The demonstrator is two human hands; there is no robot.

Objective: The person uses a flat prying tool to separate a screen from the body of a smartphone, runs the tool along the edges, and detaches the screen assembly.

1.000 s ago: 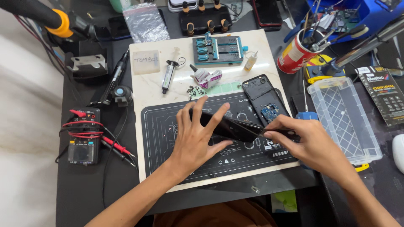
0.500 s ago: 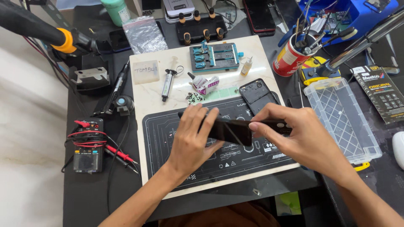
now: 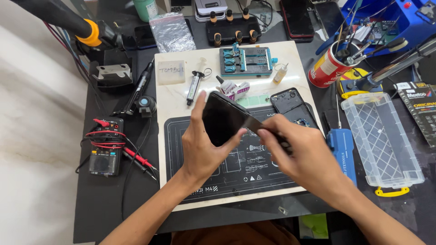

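My left hand (image 3: pixel 203 145) grips a black phone screen panel (image 3: pixel 222 119) and holds it tilted up above the dark work mat (image 3: pixel 195 181). My right hand (image 3: pixel 306 159) pinches the panel's right end, fingers closed around a thin dark edge. An opened phone body (image 3: pixel 290 103) with its insides showing lies on the mat just behind my right hand.
On the white board (image 3: pixel 177 97) lie a syringe (image 3: pixel 195 84), a small tube (image 3: pixel 234 87), a little bottle (image 3: pixel 280 72) and a teal fixture (image 3: pixel 247 61). A multimeter (image 3: pixel 105 147) sits left; a clear plastic box (image 3: pixel 381 138), blue tool (image 3: pixel 343 147) and red can of tools (image 3: pixel 328 68) right.
The screen panel has been lifted and tilted up from lying flat near the mat. My left hand now holds it from below, and both hands have shifted slightly left and upward.
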